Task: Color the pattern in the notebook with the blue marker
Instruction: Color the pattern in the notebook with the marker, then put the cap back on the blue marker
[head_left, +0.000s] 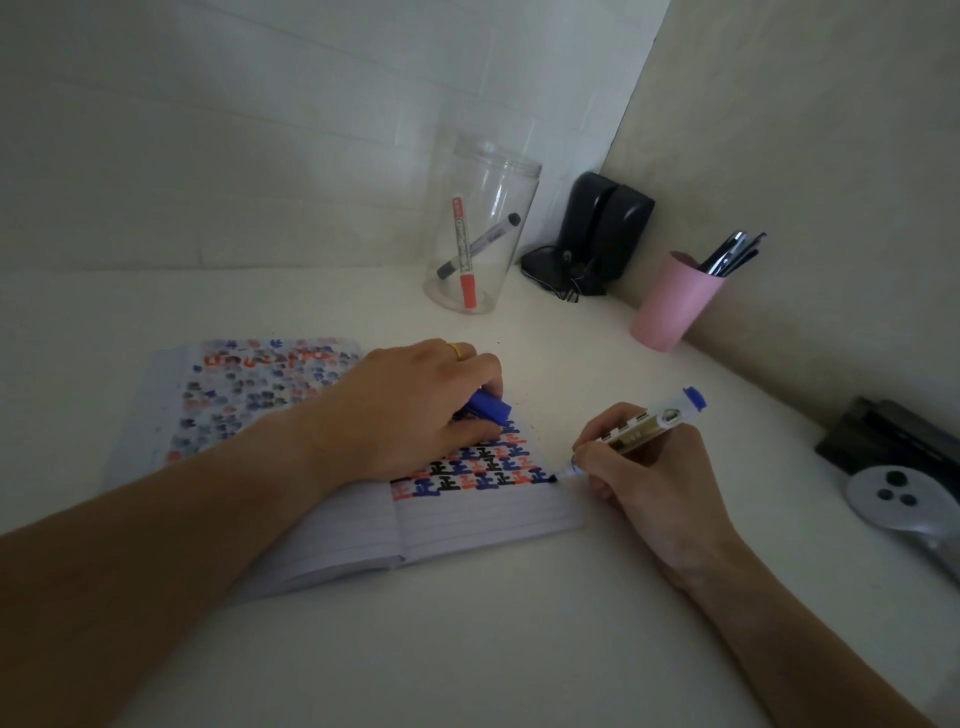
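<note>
A: What's nearest?

B: The right hand (641, 467), curled tight around the marker (631, 435). Its tip touches the right edge of the notebook (467, 525), at the end of the lowest row of the pattern (475, 467). The marker's blue end points up and away from the hand.

A: And the left hand?

B: The left hand (410, 410) lies across the notebook, just left of the right hand and a little beyond it. Its fingers are closed loosely on a blue cap (491, 406), and the hand presses down on the right page, covering the upper part of the pattern. A ring (456, 349) shows on one finger.

A: The pattern itself?

B: Rows of blue, red and black shapes between the two hands. The page below them is lined and bare. The left page, beyond the left forearm, has fainter blotches of the same colours.

A: Farther out?

B: Beyond the left hand stands a clear jar (480, 228) holding a red pen and a black one. Right of it is a dark device (597, 239) in the corner, then a pink cup (675, 301) with pens, beyond the right hand. Well to the right of that hand lies a grey object (893, 499); I can't tell what it is.
</note>
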